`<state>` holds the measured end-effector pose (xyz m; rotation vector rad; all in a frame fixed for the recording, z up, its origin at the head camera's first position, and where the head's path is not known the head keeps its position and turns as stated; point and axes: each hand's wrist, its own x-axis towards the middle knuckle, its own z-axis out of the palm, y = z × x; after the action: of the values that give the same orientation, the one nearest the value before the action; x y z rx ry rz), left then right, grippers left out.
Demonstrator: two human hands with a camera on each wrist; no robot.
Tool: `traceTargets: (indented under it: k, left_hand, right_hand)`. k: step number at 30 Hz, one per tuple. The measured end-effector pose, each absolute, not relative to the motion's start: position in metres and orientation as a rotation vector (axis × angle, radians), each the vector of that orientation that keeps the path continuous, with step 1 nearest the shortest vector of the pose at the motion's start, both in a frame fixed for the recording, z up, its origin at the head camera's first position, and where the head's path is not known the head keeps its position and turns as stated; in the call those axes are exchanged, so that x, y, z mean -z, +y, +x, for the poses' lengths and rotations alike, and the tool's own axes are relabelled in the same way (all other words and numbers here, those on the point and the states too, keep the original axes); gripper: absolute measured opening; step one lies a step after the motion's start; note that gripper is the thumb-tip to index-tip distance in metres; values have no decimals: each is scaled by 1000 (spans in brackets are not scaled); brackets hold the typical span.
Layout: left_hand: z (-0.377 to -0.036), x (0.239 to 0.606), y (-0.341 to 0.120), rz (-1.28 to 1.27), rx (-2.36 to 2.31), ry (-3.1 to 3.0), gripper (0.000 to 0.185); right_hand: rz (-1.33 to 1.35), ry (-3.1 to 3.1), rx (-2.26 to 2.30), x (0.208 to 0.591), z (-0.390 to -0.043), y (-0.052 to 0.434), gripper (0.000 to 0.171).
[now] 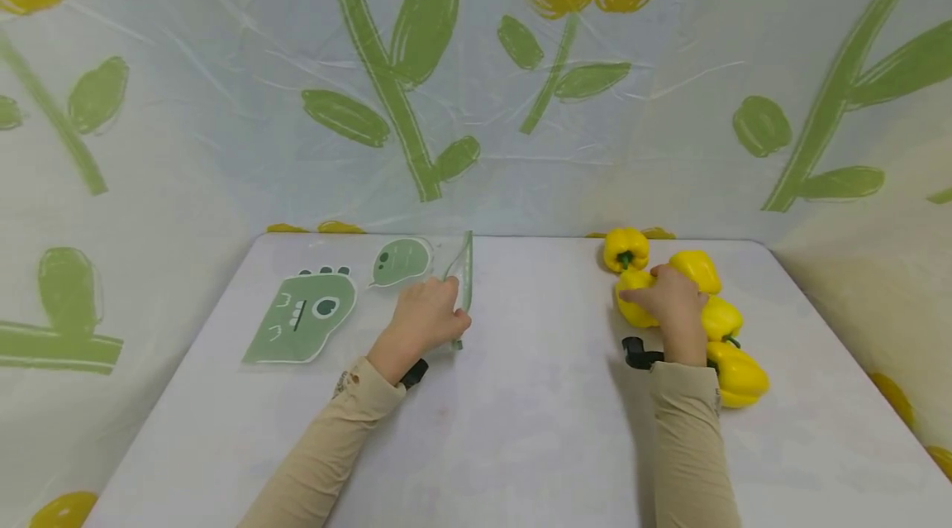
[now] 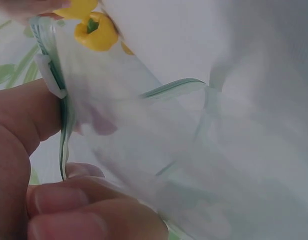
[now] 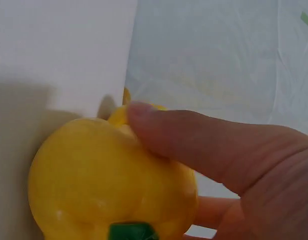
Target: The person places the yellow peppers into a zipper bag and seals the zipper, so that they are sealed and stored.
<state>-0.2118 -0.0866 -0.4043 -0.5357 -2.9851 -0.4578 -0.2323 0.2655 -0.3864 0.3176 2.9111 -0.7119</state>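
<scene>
Only the head view takes in the whole table (image 1: pixel 521 429): a clear zip bag (image 1: pixel 461 280) left of centre, two green stickers (image 1: pixel 301 317) beyond it to the left, and a cluster of yellow peppers near the right rear edge. The left wrist view shows what the head view cannot: the bag's mouth gapes, its green zip strip (image 2: pixel 171 87) curving across, a white slider (image 2: pixel 48 75) at the end by the thumb, and a far pepper (image 2: pixel 96 32) visible past the plastic. The right wrist view shows the gripped pepper (image 3: pixel 108 185) up close, with its green stem (image 3: pixel 131 232) at the bottom edge of the frame.

The left hand (image 1: pixel 424 317) pinches the bag's edge between thumb and curled fingers (image 2: pixel 68 200), holding that edge up off the table while the rest of the bag lies flat. The right hand (image 1: pixel 673 301) is curled over the pepper (image 1: pixel 635 305), thumb (image 3: pixel 194 135) laid across its top and the other fingers reaching round behind it; the pepper rests on the table, at the left of the cluster and touching its neighbours.

Both forearms, in beige sleeves, stretch forward from the near edge. The left angles inward towards the middle, and the right runs nearly straight ahead. Both palms face down, and a dark strap shows at each wrist.
</scene>
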Motion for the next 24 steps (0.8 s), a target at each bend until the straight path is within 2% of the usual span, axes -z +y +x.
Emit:
traceTargets:
  k: [5, 12, 24]
  left_hand:
    - [-211, 407, -87, -538, 459, -2973, 17]
    - [-211, 407, -87, -537, 456, -2980, 17]
    - [-212, 407, -87, -526, 446, -2991, 19]
  right_hand:
    - [292, 2811, 750, 389, -233, 262, 88]
    - [255, 2760, 883, 390, -233, 259, 88]
    - [10, 2701, 946, 398, -237, 257, 90]
